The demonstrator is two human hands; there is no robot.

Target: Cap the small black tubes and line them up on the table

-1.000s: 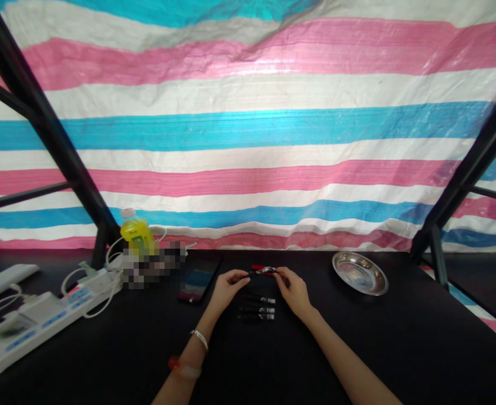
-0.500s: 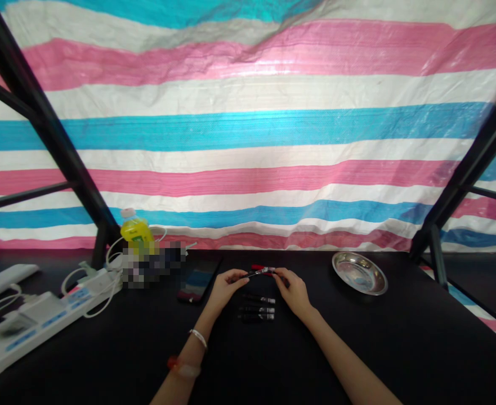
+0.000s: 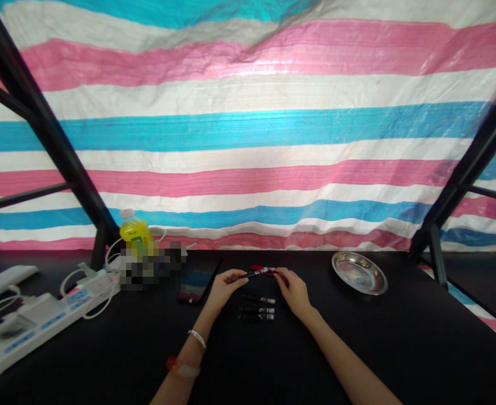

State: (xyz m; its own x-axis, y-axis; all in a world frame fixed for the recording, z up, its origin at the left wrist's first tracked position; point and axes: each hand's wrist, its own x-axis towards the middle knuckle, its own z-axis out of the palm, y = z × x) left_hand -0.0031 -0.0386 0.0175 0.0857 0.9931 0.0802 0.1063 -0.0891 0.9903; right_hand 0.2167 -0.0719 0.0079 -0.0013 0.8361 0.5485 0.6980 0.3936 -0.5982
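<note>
Between my two hands, a slim black marker [image 3: 259, 272] with a pale printed band is held a little above the black table. My left hand [image 3: 226, 286] pinches its left end between thumb and fingers. At the other end, the fingertips of my right hand [image 3: 292, 289] are closed on it. Just behind lies a red object [image 3: 257, 267], partly hidden by the marker and my fingers; it may be another marker. Nearer to me, three similar black markers lie side by side, the nearest one [image 3: 256, 317] parallel to the middle one [image 3: 257, 310].
A round metal dish [image 3: 360, 273] stands to the right. On the left are a dark phone [image 3: 196, 284], a bottle of yellow liquid [image 3: 136, 233], a blurred-out patch and a white power strip [image 3: 40, 333] with chargers and cables. Black metal legs [image 3: 463, 174] frame a striped sheet [image 3: 248, 129].
Hardly anything differs. Both hands keep the same hold on the marker, which has shifted only very slightly; the other markers lie where they were.
</note>
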